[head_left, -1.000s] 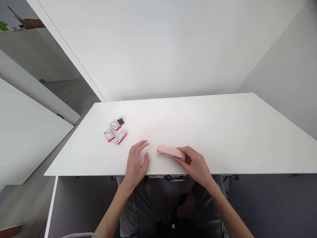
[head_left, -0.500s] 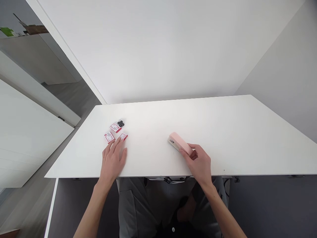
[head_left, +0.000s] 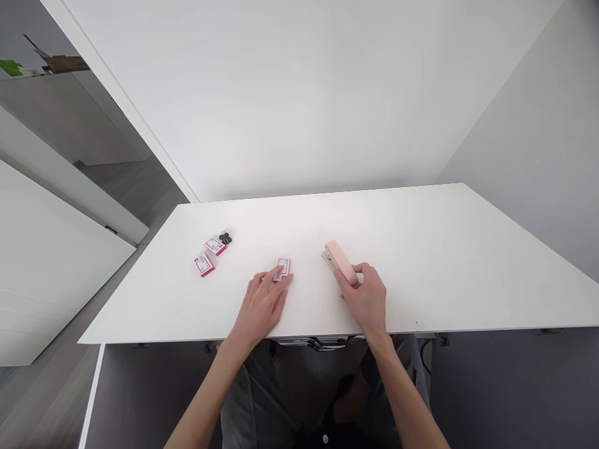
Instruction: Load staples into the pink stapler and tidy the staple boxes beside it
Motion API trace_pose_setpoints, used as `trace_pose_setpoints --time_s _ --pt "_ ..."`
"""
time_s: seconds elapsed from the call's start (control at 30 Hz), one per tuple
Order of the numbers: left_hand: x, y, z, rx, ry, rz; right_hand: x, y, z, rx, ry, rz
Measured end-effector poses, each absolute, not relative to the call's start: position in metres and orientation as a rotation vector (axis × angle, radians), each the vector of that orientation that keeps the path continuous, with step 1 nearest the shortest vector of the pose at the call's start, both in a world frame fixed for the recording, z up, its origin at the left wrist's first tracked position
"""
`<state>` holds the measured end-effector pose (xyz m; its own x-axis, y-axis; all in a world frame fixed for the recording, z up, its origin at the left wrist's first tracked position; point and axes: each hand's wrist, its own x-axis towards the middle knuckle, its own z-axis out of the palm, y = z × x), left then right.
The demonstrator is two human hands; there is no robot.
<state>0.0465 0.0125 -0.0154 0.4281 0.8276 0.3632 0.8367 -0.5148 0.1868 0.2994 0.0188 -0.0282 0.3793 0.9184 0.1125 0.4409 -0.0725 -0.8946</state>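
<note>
My right hand grips the rear end of a pink stapler, thumb on its near side and fingers round the far side. The stapler's front points away and to the left, and its pale base shows below the pink top. Left of it, my left hand has its fingers on a small red-and-white box lying on the table. The fingertips cover the box's near part. Two similar boxes, one nearer and one farther, lie further left, away from both hands.
Small black objects, of a kind I cannot make out, lie beside the farther box. The white table meets a white wall at its back edge. Black cables show beneath the front edge.
My left hand has slid right across the table, bringing one small box from beside the other two towards the stapler. The stapler has turned slightly, its front pointing more directly away.
</note>
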Motion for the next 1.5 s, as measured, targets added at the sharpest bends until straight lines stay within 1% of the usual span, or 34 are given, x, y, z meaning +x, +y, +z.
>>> trace_pose_setpoints --time_s 0.17,0.37,0.5,0.57,0.63,0.83,1.2,1.37,1.5 --pt "0.054 0.030 -0.013 -2.768 -1.593 -0.708 0.289 0.023 -0.028 -1.691 -1.195 0.536" --pt "0.049 0.054 -0.014 -2.826 -1.748 -0.829 0.280 0.023 -0.027 -1.666 -1.126 0.607" --pt "0.058 0.057 -0.015 -2.896 -1.784 -0.856 0.283 0.018 -0.022 -1.588 -1.103 0.771" --pt "0.067 0.057 -0.016 -2.929 -1.786 -0.840 0.286 0.017 -0.019 -1.602 -1.104 0.884" --pt "0.076 0.057 -0.017 -2.965 -1.780 -0.811 0.288 0.017 -0.016 -1.626 -1.128 0.928" --pt "0.094 0.065 -0.015 -3.066 -1.728 -0.777 0.289 0.018 -0.017 -1.610 -1.186 0.949" --pt "0.093 0.073 -0.016 -3.142 -1.640 -0.759 0.285 0.016 -0.022 -1.595 -1.205 0.888" --pt "0.078 0.069 -0.016 -3.067 -1.623 -0.833 0.287 0.013 -0.024 -1.577 -1.195 0.853" --pt "0.037 0.071 -0.010 -2.657 -1.783 -1.004 0.288 0.009 -0.024 -1.533 -1.172 0.877"
